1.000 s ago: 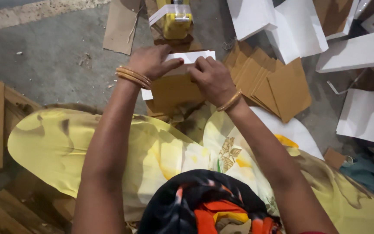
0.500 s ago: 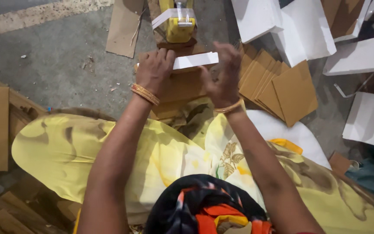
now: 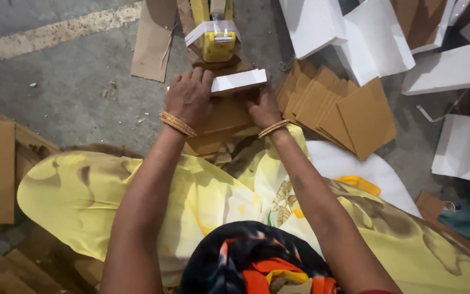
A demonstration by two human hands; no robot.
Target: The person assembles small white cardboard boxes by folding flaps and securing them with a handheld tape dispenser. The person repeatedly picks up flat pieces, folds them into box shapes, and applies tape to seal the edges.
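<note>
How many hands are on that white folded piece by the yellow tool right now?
2. The left hand presses on the left end of the white folded piece; the right hand grips it from below at its right side. The fingers are partly hidden.

white box (image 3: 239, 80): flat, lying below the yellow tool (image 3: 217, 44), both hands gripping it
white boxes (image 3: 365, 38): folded cartons lying piled at upper right
brown sheets (image 3: 338, 109): cardboard blanks fanning out right of the hands
labels, screens: none showing
</note>
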